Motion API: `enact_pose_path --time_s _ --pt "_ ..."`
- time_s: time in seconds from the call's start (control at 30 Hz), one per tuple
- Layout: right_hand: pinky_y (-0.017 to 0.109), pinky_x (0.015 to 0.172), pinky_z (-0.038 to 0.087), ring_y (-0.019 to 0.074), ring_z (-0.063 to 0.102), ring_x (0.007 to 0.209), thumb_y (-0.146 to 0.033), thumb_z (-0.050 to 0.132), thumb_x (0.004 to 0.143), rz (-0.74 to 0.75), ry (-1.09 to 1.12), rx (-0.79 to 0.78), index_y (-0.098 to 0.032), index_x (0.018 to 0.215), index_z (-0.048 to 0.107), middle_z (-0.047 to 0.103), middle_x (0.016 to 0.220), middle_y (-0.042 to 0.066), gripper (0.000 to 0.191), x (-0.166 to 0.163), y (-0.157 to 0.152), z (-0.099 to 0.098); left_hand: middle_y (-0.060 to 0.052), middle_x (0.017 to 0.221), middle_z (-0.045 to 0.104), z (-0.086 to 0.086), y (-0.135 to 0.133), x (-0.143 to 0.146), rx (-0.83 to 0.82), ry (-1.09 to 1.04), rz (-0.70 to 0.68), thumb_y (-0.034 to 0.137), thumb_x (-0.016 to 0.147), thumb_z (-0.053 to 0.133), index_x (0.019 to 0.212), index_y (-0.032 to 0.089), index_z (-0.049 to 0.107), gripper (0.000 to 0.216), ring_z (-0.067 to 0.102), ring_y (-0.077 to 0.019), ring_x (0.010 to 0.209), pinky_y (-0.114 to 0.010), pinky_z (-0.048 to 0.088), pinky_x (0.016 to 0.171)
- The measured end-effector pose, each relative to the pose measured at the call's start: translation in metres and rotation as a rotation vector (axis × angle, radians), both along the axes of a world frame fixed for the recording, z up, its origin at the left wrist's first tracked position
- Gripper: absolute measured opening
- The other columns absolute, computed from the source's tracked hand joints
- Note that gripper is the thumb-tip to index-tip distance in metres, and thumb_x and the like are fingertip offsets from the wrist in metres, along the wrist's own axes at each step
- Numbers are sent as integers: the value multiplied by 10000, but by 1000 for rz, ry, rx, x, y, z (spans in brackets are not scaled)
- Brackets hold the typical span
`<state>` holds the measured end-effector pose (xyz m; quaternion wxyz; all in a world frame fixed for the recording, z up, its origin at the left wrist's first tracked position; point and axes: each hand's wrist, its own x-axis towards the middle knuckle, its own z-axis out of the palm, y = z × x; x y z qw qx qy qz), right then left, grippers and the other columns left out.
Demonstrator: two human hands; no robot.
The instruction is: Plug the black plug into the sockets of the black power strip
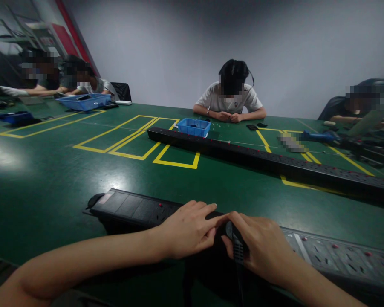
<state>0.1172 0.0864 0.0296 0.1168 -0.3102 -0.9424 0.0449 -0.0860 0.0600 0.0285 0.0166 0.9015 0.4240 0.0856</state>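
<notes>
A long black power strip (137,209) with red-marked outlets lies across the table in front of me. My left hand (190,230) is laid over its middle, fingers bent across the top and near side. Close beside it, my right hand (262,243) is closed round a black power plug (229,230), whose cord (239,277) hangs down towards me. The fingertips of both hands nearly meet over the strip. Whether the plug sits in an outlet is hidden by my fingers. To the right, the strip's slotted outlets (348,258) show past my wrist.
Farther back, a second long black power strip (243,153) lies diagonally on the green table (51,179). Behind it stands a blue bin (194,128); another blue bin (85,101) is at left. Yellow tape marks the tabletop. Co-workers sit opposite (228,98) and at both sides.
</notes>
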Motion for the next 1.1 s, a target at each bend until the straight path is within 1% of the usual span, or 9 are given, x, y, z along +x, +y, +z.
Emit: enact_pose_path --time_s 0.13,0.3,0.43,0.93,1.1 --pt "266 545 375 177 611 657 -295 412 846 -11 -7 -11 -192 928 492 623 766 24 154 0 0 1 -107 1222 525 1 0 0 -7 -1 1 268 890 366 1281 223 410 396 518 -242 1060 -390 437 856" --pt "267 563 387 178 615 679 -290 410 850 -11 -22 -32 -187 944 494 626 783 33 163 0 0 2 -102 1220 523 0 -1 0 1 -1 6 262 888 370 1268 224 424 386 520 -238 1055 -383 438 858" --pt "269 558 382 180 615 678 -291 409 850 -5 -11 -20 -192 949 494 624 782 28 164 0 0 1 -106 1232 516 0 -1 0 4 8 7 270 892 366 1273 224 421 388 514 -238 1069 -389 426 878" --pt "256 553 381 171 611 659 -281 416 843 3 2 -11 -182 929 500 626 763 35 156 0 -1 3 -102 1210 530 0 -1 0 11 -3 -1 253 873 389 1286 230 412 414 528 -237 1038 -378 442 842" --pt "255 543 372 169 603 635 -282 417 842 2 8 14 -179 911 500 622 740 33 149 0 -1 2 -104 1211 528 1 -1 0 2 -10 2 252 865 400 1290 232 408 426 527 -238 1040 -380 439 845"
